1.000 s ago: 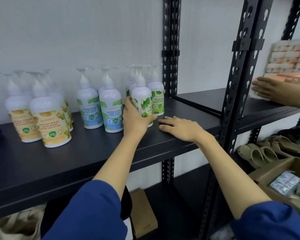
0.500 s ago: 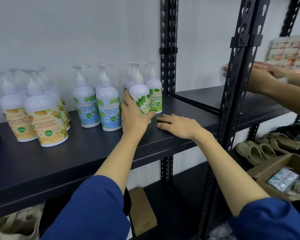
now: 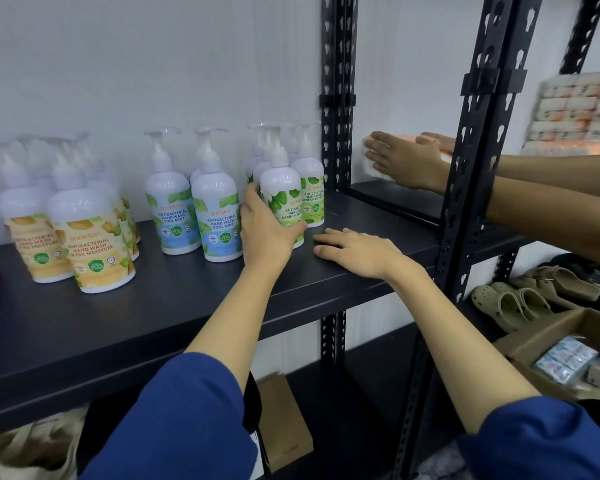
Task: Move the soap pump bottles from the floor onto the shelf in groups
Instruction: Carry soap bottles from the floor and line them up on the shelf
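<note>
My left hand [image 3: 267,233] grips the front green-label soap bottle [image 3: 284,199] on the black shelf [image 3: 174,306].

My fingers curl round the bottle's left side and my thumb hooks across its base; it stands upright at the near edge of the green-label group [image 3: 307,188], right of the blue-label group [image 3: 194,209] and the yellow-label group [image 3: 73,237] at far left. My right hand [image 3: 357,251] lies flat on the shelf just right of the bottle, fingers straight, holding nothing. Another person's hands [image 3: 406,161] press a pack on the neighbouring shelf at right.
</note>
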A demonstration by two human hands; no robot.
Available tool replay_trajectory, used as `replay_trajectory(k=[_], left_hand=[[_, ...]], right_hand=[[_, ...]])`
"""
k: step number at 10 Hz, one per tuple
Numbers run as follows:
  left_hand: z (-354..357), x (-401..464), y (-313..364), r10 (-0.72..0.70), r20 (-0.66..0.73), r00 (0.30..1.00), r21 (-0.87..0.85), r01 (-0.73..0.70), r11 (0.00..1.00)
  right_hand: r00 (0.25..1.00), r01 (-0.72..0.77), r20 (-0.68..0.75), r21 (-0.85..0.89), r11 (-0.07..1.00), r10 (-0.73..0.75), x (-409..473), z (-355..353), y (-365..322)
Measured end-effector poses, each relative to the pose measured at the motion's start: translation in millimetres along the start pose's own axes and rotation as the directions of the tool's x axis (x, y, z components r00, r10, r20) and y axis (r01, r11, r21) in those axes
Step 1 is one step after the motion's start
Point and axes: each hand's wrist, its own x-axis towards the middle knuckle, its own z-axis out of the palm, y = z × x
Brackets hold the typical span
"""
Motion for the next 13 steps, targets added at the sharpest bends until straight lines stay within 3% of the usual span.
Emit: replay_trajectory(k=[7,11,12,13], left_hand=[[0.7,6.3,-5.7,-0.073,0.147,0.987,-0.184,0.099,0.978],[-0.6,3.5,-3.0,-0.074,0.127,0.989,-0.079,0.085,0.993],[-2.6,-0.9,-0.9,-0.133,0.115,0.984,0.004,0.134,0.991],[-11.2,-7.6,3.4,-0.171,0.189,0.967,0.178,0.138,0.974]], right_hand=[[1.0,-0.008,-0.001,0.012,1.0,0.008,-0.1,-0.4,-0.8],[1.0,-0.007,0.004,0.005,1.0,0.007,0.8,-0.4,-0.2],[1.0,-0.006,0.017,-0.005,1.0,0.006,1.6,-0.4,-0.4],[0.999,0.0,0.041,-0.007,1.0,0.001,1.4,-3.3,-2.6]])
